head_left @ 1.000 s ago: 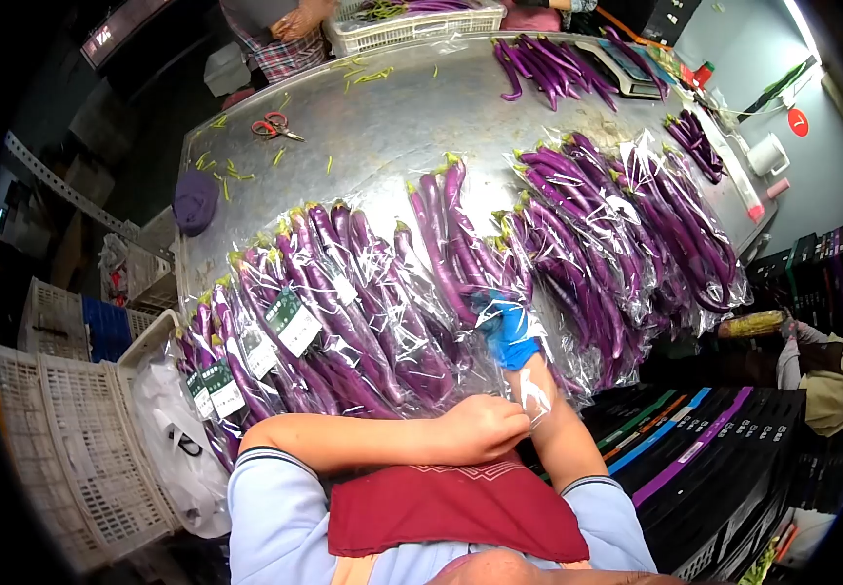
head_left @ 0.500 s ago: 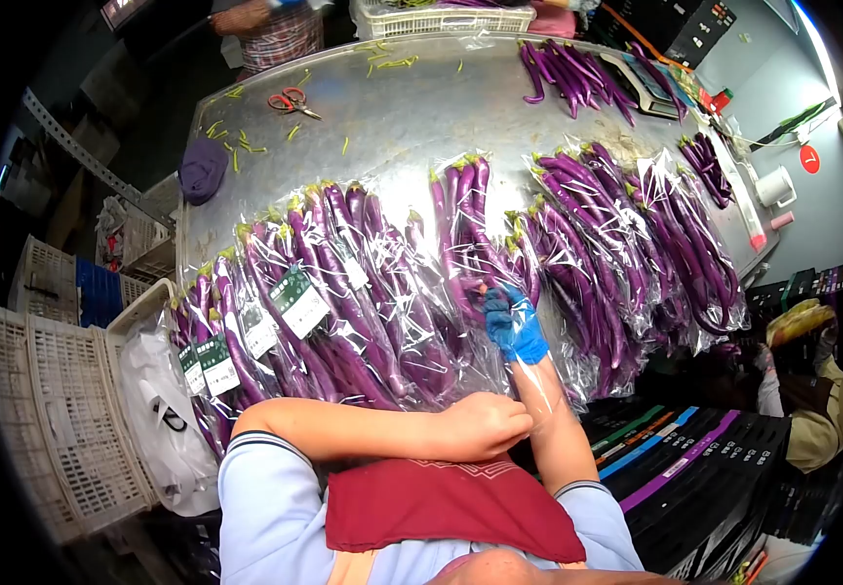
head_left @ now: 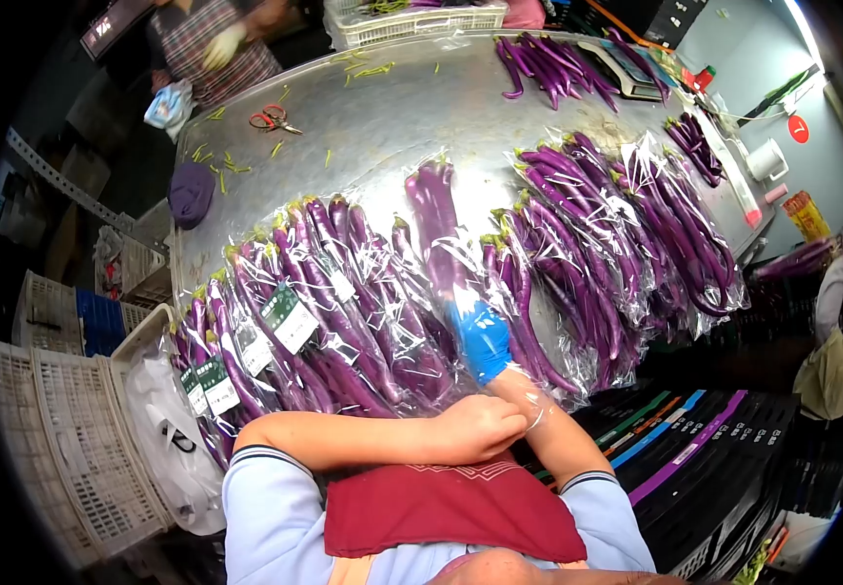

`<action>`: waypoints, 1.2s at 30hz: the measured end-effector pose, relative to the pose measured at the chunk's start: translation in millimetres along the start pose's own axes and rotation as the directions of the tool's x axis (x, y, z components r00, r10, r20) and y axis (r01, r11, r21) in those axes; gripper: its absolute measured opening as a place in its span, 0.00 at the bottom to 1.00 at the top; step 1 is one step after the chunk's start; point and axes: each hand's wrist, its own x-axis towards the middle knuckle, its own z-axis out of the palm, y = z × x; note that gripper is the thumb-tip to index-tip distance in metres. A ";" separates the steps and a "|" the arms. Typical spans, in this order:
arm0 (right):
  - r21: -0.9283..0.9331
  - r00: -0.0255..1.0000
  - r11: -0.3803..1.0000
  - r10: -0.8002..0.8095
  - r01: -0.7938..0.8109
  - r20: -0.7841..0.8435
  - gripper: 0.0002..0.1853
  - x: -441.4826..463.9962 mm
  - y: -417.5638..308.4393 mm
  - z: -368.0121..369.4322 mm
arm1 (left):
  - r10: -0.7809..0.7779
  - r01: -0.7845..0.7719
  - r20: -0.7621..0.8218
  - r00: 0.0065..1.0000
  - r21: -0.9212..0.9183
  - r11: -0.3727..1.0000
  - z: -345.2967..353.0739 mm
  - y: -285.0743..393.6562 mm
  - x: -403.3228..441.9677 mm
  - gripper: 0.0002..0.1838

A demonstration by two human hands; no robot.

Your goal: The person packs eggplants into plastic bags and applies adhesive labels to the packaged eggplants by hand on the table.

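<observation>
Right hand (head_left: 481,336), blue-gloved, is reaching into a clear bag (head_left: 535,398) and meeting the lower end of a bunch of long purple eggplants (head_left: 433,210). Fingers are partly hidden by film and glare; cannot tell how far they are closing. Left hand (head_left: 483,427), bare, is clenching, fingertips pinching the bag's mouth by the right wrist. The bunch is lying ahead of the right hand, inside the film, on the metal table (head_left: 363,122).

Left of the grip: bagged eggplants (head_left: 319,302) are lying side by side, a few carrying green-and-white labels (head_left: 291,319). Right of it: more bagged eggplants (head_left: 587,234) are overlapping in a pile.

Farther ahead: red-handled scissors (head_left: 273,119) and green trimmings (head_left: 372,71) are lying on the metal, ahead and left. Purple cloth bundle (head_left: 191,193) is sitting at the left edge. Loose eggplants (head_left: 550,66) are lying ahead and right, next to a scale (head_left: 626,73). White mug (head_left: 766,159) is standing past the right-hand pile.

Room: co-worker in a checked garment (head_left: 209,54) is standing beyond the far left edge; white crate (head_left: 416,23) is sitting at the far edge. White slatted crates (head_left: 75,439) are standing low left of the grip, black crates with coloured strips (head_left: 714,468) low right.
</observation>
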 end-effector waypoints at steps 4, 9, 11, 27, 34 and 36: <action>0.048 0.999 0.998 -0.044 0.043 0.018 0.12 -3.9 -3.8 11.9 | 0.015 -0.016 -0.020 1.000 -0.026 1.000 -3.8 2.3 4.1 0.07; 0.210 1.000 0.978 -0.007 0.006 0.005 0.12 0.5 6.7 16.2 | -0.004 0.003 -0.014 1.000 -0.029 1.000 -3.0 2.5 4.0 0.07; 0.334 0.997 0.940 0.081 -0.071 -0.017 0.13 5.3 23.4 24.0 | 0.020 -0.020 -0.015 1.000 -0.032 0.999 -6.1 4.8 5.6 0.07; 0.172 0.978 0.978 0.088 -0.121 0.187 0.34 45.4 34.8 19.1 | 0.018 -0.024 -0.195 0.981 -0.028 0.999 -22.6 8.2 13.6 0.06; 0.771 0.969 0.604 0.236 -0.201 0.068 0.29 48.9 35.6 32.3 | 0.010 -0.026 -0.183 0.983 -0.083 0.996 -20.2 13.5 11.7 0.06; 0.928 0.918 -0.324 0.282 -0.184 0.280 0.28 45.0 16.3 17.6 | 0.033 -0.047 -0.156 0.987 -0.090 0.995 -15.9 11.1 12.7 0.06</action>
